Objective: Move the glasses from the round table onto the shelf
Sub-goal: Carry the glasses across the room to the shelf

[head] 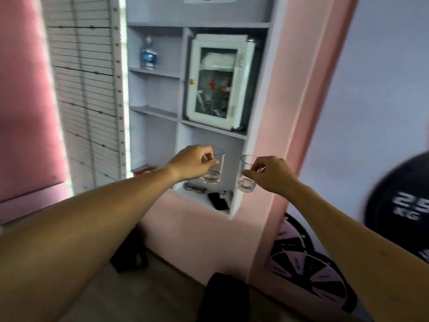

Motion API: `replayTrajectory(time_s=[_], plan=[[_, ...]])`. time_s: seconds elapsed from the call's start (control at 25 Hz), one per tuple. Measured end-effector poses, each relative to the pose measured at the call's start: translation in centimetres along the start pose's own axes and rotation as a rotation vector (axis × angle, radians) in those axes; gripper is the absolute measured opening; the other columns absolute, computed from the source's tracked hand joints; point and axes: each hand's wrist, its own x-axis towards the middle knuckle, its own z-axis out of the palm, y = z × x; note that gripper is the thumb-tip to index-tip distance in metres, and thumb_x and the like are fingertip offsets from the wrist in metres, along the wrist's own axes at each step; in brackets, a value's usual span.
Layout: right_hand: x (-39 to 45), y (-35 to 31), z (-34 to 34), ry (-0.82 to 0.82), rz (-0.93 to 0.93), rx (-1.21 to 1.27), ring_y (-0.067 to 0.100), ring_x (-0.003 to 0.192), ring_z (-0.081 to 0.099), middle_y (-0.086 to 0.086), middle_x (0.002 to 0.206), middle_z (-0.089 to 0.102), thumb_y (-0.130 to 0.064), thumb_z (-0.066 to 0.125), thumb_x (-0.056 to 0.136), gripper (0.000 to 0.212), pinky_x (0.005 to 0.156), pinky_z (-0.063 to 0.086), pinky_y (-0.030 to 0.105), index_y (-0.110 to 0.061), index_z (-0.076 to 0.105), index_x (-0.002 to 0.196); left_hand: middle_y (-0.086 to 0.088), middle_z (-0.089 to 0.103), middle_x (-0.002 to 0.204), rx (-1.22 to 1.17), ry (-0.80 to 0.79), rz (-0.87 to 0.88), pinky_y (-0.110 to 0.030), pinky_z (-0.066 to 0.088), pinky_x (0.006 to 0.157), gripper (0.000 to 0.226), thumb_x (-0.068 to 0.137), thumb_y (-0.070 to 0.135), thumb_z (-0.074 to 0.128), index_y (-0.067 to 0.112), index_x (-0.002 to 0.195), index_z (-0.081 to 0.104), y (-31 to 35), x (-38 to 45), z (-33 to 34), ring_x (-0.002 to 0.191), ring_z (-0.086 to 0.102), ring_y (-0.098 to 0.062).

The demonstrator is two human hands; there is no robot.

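Note:
Both my arms reach toward a lilac wall shelf [213,130] set in a pink wall. My left hand [193,162] pinches the rim of a clear tumbler [214,168], held in front of the lowest right compartment. My right hand [270,174] grips a second clear glass [246,180] by its rim, a little lower and to the right, in front of the shelf's right side panel. Both glasses hang upright in the air, apart from each other. The round table is out of view.
The lowest compartment holds a pair of spectacles [195,188] and a black object [218,201]. Above it stands a white first-aid cabinet [218,82]; a water bottle [148,54] sits upper left. A black weight plate [401,205] is at the right, dark bags [226,298] on the floor.

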Motion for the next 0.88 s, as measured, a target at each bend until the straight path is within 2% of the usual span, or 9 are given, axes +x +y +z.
replayTrajectory(time_s=[0.16, 0.4, 0.48, 0.6, 0.76, 0.88], plan=[[6.8, -7.1, 8.8, -0.142, -0.200, 0.112, 0.014, 0.072, 0.057, -0.016, 0.065, 0.058, -0.050, 0.075, 0.077, 0.031, 0.065, 0.040, 0.026, -0.033, 0.056, 0.059, 0.002, 0.064, 0.081, 0.113, 0.104, -0.226, -0.028, 0.042, 0.067, 0.019, 0.089, 0.036, 0.067, 0.023, 0.080, 0.058, -8.7, -3.2, -5.7, 0.075, 0.059, -0.018], [10.7, -23.6, 21.7, -0.339, -0.499, 0.330, 0.010, 0.067, 0.060, -0.014, 0.066, 0.063, -0.050, 0.075, 0.077, 0.029, 0.062, 0.046, 0.025, -0.030, 0.061, 0.061, -0.005, 0.063, 0.086, 0.295, 0.262, -0.512, -0.036, 0.047, 0.077, 0.022, 0.091, 0.027, 0.068, 0.006, 0.094, 0.066, -19.9, -12.7, -17.3, 0.080, 0.055, -0.024], [11.2, -29.7, 25.4, -0.375, -0.592, 0.383, 0.004, 0.070, 0.057, -0.017, 0.069, 0.061, -0.051, 0.075, 0.077, 0.029, 0.061, 0.041, 0.022, -0.032, 0.060, 0.061, -0.002, 0.065, 0.084, 0.358, 0.305, -0.606, -0.034, 0.045, 0.074, 0.020, 0.091, 0.027, 0.067, 0.007, 0.094, 0.067, -23.5, -15.9, -21.6, 0.081, 0.056, -0.023], [12.3, -37.9, 30.1, -0.406, -0.688, 0.449, 0.004, 0.074, 0.058, -0.017, 0.074, 0.061, -0.050, 0.075, 0.077, 0.026, 0.062, 0.039, 0.023, -0.032, 0.061, 0.065, 0.002, 0.060, 0.076, 0.424, 0.373, -0.698, -0.029, 0.039, 0.069, 0.014, 0.090, 0.027, 0.068, 0.017, 0.080, 0.063, -28.3, -19.6, -27.2, 0.077, 0.055, -0.020], [14.4, -46.2, 34.7, -0.421, -0.736, 0.502, 0.009, 0.079, 0.062, -0.017, 0.074, 0.063, -0.049, 0.074, 0.078, 0.022, 0.072, 0.048, 0.028, -0.030, 0.066, 0.071, 0.008, 0.054, 0.070, 0.482, 0.375, -0.752, -0.032, 0.043, 0.073, 0.017, 0.090, 0.031, 0.068, 0.019, 0.080, 0.060, -33.6, -22.0, -33.2, 0.073, 0.053, -0.018], [16.8, -50.9, 37.6, -0.431, -0.754, 0.522, 0.008, 0.079, 0.062, -0.014, 0.077, 0.067, -0.050, 0.074, 0.078, 0.023, 0.070, 0.045, 0.027, -0.027, 0.070, 0.075, 0.014, 0.053, 0.066, 0.500, 0.397, -0.764, -0.031, 0.042, 0.069, 0.019, 0.091, 0.033, 0.066, 0.022, 0.078, 0.058, -37.9, -22.1, -36.6, 0.063, 0.052, -0.009]])
